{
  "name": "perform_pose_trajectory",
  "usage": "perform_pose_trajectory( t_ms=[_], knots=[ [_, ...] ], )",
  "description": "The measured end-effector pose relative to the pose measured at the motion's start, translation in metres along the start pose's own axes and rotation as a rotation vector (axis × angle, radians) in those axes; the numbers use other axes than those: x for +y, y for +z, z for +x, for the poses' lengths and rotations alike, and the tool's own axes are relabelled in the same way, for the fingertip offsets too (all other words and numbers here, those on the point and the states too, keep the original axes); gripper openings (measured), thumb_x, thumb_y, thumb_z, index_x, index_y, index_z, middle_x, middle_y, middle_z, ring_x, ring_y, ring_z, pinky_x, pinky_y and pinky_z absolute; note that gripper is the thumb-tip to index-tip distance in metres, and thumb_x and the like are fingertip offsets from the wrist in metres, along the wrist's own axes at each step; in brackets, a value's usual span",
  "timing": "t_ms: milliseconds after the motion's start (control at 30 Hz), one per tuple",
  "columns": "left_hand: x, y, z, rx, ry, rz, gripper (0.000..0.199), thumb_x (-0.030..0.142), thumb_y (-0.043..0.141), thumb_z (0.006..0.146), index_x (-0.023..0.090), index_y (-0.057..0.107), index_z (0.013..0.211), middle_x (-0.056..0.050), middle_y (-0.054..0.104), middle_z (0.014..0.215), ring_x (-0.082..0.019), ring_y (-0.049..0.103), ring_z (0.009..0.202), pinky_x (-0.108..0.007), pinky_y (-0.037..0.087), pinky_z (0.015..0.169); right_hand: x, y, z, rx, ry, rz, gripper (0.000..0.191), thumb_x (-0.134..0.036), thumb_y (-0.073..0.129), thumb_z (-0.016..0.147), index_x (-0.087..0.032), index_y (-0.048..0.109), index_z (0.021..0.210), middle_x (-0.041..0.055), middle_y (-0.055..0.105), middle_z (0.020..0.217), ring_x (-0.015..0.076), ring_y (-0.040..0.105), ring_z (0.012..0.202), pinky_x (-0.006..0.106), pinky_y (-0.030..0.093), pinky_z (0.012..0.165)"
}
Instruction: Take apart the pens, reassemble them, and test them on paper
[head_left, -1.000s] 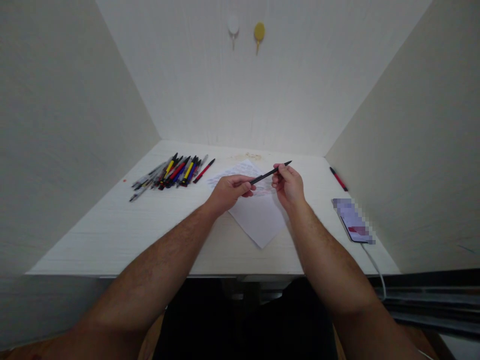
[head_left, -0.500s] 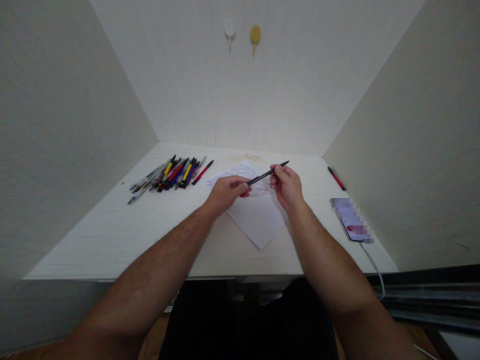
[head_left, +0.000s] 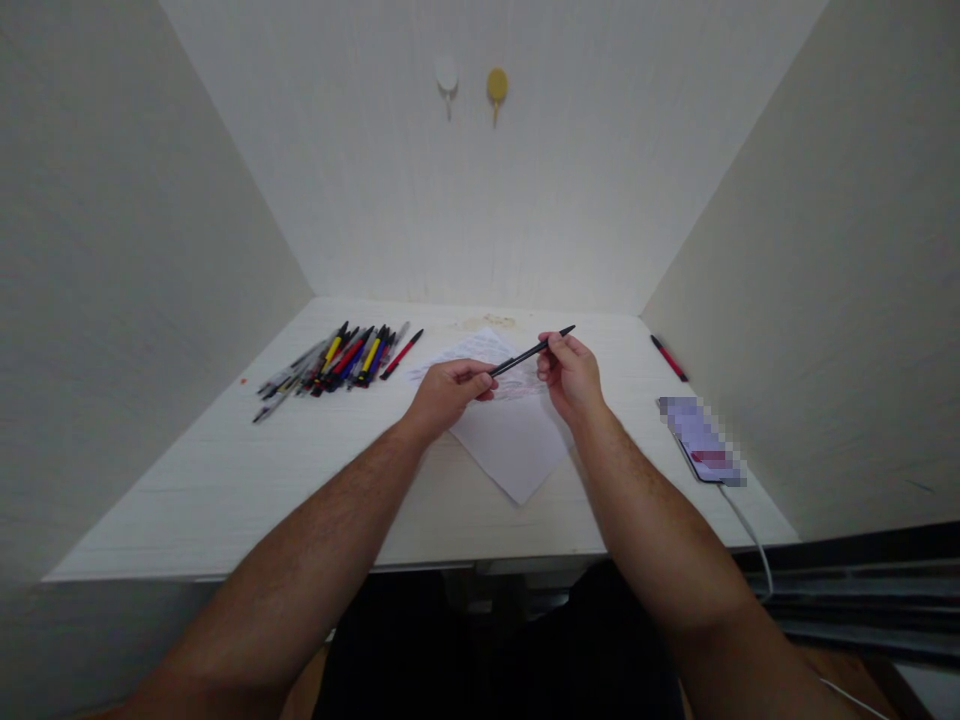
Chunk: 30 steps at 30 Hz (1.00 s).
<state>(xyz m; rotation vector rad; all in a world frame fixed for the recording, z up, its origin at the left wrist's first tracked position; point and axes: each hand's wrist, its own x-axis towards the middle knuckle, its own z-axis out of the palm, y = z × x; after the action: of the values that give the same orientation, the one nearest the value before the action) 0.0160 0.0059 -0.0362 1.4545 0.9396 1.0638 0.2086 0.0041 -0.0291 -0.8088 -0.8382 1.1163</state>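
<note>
Black pen (head_left: 525, 355) slanted above paper sheet (head_left: 514, 450), spanning both grips! Left grip (head_left: 448, 392) pinching left end, right grip (head_left: 572, 375) closed on it near pointed tip. Mixed pens (head_left: 370, 355) heaped on bench (head_left: 247, 470), left of sheet; over on right, red-and-black pen (head_left: 670, 359) lying beyond phone (head_left: 697, 440), cable (head_left: 753, 530) plugged in.

Left hand (head_left: 452, 391) pinching, thumb laid over curled fingers. Right hand (head_left: 574, 376) near that grip, apart from it, thumb and fingertips also pinched. Bare forearms (head_left: 322, 540) angle back from both grips, spreading outward.
</note>
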Motion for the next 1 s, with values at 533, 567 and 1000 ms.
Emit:
perform_pose_trajectory(
  t_ms=[533,567,1000],
  knots=[
    [-0.008,-0.005,0.006,-0.059,0.032,0.073,0.039,0.039,0.075,0.071,0.014,0.074,0.100,-0.007,0.074,0.083,-0.014,0.066,0.070,-0.031,0.055,0.072,0.005,0.002,-0.001,-0.030,-0.007,-0.023,0.034,-0.042,0.077,0.069,-0.018,0.063,0.088,-0.0001,0.067,0.075,0.0068,0.053,0.052,0.019,0.038,0.042],
    [-0.006,-0.009,0.007,-0.055,0.034,0.091,0.039,0.038,0.075,0.071,0.013,0.074,0.101,-0.008,0.074,0.085,-0.015,0.067,0.072,-0.032,0.055,0.074,0.005,0.001,0.000,-0.012,-0.003,-0.037,0.034,-0.042,0.076,0.069,-0.018,0.063,0.089,-0.0002,0.066,0.074,0.0068,0.053,0.052,0.019,0.037,0.042],
    [-0.043,-0.050,0.031,-0.018,0.131,0.862,0.026,0.017,0.069,0.065,0.023,0.079,0.088,-0.006,0.074,0.105,-0.026,0.064,0.106,-0.036,0.044,0.101,0.015,0.000,-0.006,-0.105,0.124,-0.165,0.036,-0.028,0.074,0.065,-0.020,0.066,0.100,-0.0012,0.067,0.079,0.0088,0.057,0.057,0.020,0.044,0.046]
  ],
)
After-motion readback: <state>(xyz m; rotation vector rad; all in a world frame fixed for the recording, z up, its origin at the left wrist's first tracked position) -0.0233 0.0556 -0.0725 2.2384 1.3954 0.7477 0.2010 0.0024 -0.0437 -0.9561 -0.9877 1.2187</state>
